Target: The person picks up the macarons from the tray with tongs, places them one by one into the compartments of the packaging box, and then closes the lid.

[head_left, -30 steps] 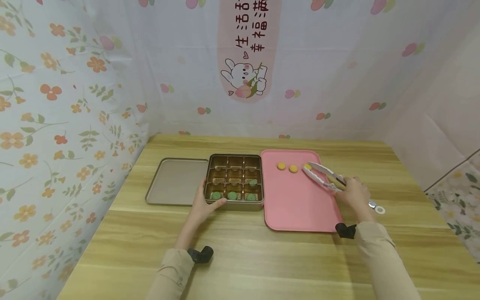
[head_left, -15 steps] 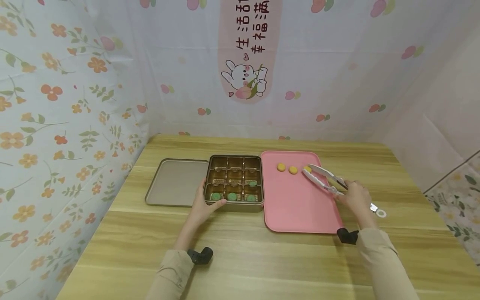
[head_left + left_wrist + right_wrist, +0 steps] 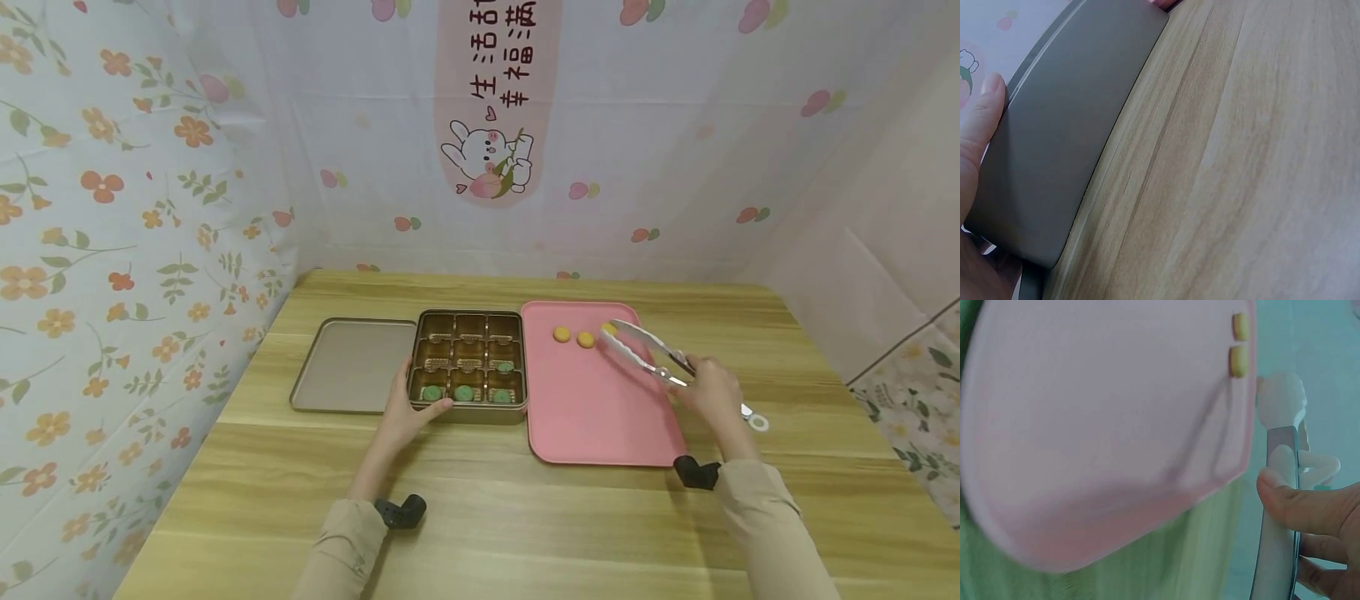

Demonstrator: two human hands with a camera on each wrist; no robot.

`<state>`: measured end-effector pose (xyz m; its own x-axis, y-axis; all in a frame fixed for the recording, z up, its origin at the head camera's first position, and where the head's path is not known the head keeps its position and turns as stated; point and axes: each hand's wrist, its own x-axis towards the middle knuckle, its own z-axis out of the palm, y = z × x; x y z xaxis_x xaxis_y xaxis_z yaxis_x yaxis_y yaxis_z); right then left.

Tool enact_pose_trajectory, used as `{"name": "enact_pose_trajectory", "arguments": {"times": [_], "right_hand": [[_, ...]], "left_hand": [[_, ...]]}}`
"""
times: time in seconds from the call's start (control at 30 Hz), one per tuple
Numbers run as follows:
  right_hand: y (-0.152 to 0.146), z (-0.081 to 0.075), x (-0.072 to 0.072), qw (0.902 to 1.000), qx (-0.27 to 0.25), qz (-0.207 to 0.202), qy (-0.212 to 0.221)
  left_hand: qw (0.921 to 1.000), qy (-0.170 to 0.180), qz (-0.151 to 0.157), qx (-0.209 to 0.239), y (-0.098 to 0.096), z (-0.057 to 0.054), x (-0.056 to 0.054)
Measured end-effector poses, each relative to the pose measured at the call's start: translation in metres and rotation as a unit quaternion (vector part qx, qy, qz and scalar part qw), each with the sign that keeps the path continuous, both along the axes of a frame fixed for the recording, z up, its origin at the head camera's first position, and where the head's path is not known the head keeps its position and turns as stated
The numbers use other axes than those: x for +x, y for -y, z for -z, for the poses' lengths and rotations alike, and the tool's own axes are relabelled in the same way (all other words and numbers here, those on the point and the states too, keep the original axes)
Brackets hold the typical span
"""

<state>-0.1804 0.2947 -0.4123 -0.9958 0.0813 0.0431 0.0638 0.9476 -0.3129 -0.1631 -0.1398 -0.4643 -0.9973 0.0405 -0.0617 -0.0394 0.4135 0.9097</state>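
Observation:
My left hand point(image 3: 405, 414) holds the front left corner of a metal tin point(image 3: 491, 413), its thumb point(image 3: 985, 115) at the rim. A gold insert divides the tin into compartments. Green cookies point(image 3: 465, 392) sit in the front row, one per compartment, and one in the middle row at right. My right hand point(image 3: 712, 392) grips white-tipped tongs point(image 3: 637, 358) over the pink tray point(image 3: 592, 417). Between the tong tips is a yellow cookie point(image 3: 609, 330), partly hidden; it looks raised off the tray. Two more yellow cookies point(image 3: 573, 337) lie on the tray.
A flat metal lid point(image 3: 352, 367) lies left of the tin, against it. The pink tray stands close to the tin's right side. All rest on a wooden table point(image 3: 525, 533) with a patterned cloth point(image 3: 337, 233) hanging behind and at the sides.
The tongs and the yellow cookie between their tips have shifted slightly back and left in the head view. The left hand, tin and lid stay in place.

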Motion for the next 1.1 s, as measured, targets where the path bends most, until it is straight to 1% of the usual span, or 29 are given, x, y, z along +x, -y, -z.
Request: {"name": "enact_pose_trajectory", "arguments": {"times": [0.17,0.43,0.57,0.73,0.8,0.93,1.1], "right_hand": [[0.009,-0.009,-0.002,1.0000,-0.007,-0.005,-0.004],[0.023,-0.019,-0.003,0.9998,-0.001,-0.014,-0.012],[0.032,-0.024,-0.004,0.9994,0.008,-0.027,-0.020],[0.045,-0.030,-0.004,0.9987,0.024,-0.041,-0.016],[0.051,-0.032,-0.004,0.9982,0.027,-0.049,-0.021],[0.064,-0.034,-0.003,0.9968,0.020,-0.068,-0.038],[0.084,-0.037,-0.004,0.9949,0.005,-0.088,-0.048]], "left_hand": [[1.0000,0.001,0.001,-0.001,0.000,-0.001,0.000],[1.0000,0.005,-0.001,-0.004,0.000,0.001,0.000],[1.0000,0.006,0.001,-0.003,0.000,0.001,0.000],[1.0000,0.001,0.001,-0.002,0.000,0.001,0.000],[1.0000,-0.001,0.001,-0.002,0.000,0.001,0.000],[1.0000,-0.003,0.001,-0.001,0.000,0.001,0.000],[1.0000,-0.001,-0.001,0.000,0.000,0.000,0.000]]}}
